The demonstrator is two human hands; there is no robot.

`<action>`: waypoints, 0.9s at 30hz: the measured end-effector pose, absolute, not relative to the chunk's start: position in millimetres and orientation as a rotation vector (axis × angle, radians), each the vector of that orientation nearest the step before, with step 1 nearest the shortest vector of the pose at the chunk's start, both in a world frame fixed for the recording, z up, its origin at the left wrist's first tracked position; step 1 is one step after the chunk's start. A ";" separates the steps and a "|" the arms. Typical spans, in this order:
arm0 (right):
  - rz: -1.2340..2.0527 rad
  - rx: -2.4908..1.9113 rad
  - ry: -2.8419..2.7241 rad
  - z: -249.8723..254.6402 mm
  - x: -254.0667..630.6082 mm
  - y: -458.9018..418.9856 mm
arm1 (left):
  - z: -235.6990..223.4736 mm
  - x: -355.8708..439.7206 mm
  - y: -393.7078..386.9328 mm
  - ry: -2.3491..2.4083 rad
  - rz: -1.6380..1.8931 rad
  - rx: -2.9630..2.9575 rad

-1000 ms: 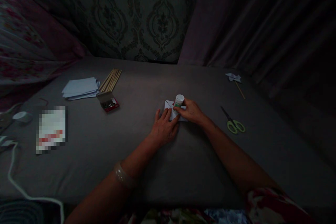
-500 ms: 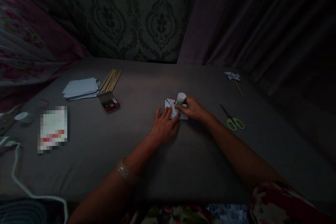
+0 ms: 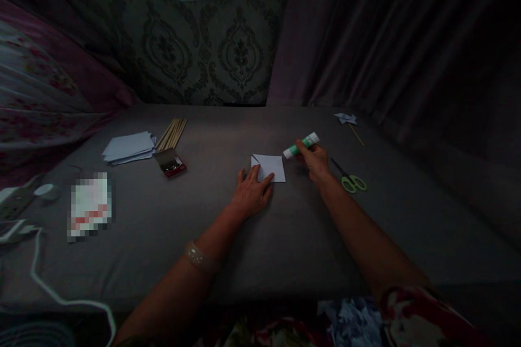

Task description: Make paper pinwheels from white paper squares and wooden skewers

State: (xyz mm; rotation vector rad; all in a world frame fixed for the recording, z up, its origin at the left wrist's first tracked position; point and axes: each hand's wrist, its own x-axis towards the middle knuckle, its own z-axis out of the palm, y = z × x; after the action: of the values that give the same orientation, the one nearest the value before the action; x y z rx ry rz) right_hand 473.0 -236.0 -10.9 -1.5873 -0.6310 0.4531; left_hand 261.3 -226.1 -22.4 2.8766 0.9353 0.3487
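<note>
A small white square of paper [image 3: 274, 166] with a slit at its upper left corner lies on the grey cloth. My left hand [image 3: 251, 193] rests on its lower left part, fingers spread and pressing it flat. To the right of the paper, my right hand [image 3: 316, 161] is closed around a green and white glue stick [image 3: 302, 146]. The glue stick is tilted nearly sideways, its lower end just off the paper's upper right corner. A pair of scissors with green handles [image 3: 353, 183] lies beyond my right wrist.
A paper pinwheel on a stick [image 3: 347, 119] lies at the back right. At the left are a stack of white paper [image 3: 129, 147], several wooden sticks [image 3: 172, 134], an open red box of small metal pieces [image 3: 171, 165], a blurred packet [image 3: 90, 206] and a white cable [image 3: 61, 299].
My right hand has lifted the glue stick off the paper, moved it right and tipped it from upright to nearly sideways. My left hand stays on the paper. The view has tilted up slightly.
</note>
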 end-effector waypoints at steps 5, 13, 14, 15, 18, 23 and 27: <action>0.437 -1.615 -0.872 -12.4 463.3 -245.3 | -21.9 260.5 -227.2 0.966 0.390 2.903; 0.317 -1.757 -1.412 -1.0 427.8 -230.9 | -20.7 260.0 -228.7 0.957 0.425 2.934; 0.304 -1.769 -1.459 0.1 426.4 -229.9 | -20.3 260.0 -229.1 0.957 0.422 2.937; 0.304 -1.776 -1.502 1.0 425.9 -229.1 | -19.9 260.0 -229.5 0.958 0.419 2.938; 0.376 -1.762 -1.615 3.5 429.4 -226.8 | -19.9 260.0 -230.1 0.965 0.417 2.935; 0.494 -1.717 -1.815 10.3 443.0 -219.0 | -21.7 260.6 -229.6 0.993 0.413 2.923; 0.611 -1.613 -1.933 17.3 450.2 -212.9 | -21.3 260.8 -229.9 0.995 0.393 2.912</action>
State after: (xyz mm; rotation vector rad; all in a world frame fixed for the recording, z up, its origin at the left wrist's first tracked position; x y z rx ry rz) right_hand 450.2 -212.9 17.3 -1.6125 -1.9333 0.6105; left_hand 260.8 -229.9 -21.3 2.9120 0.9953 0.3934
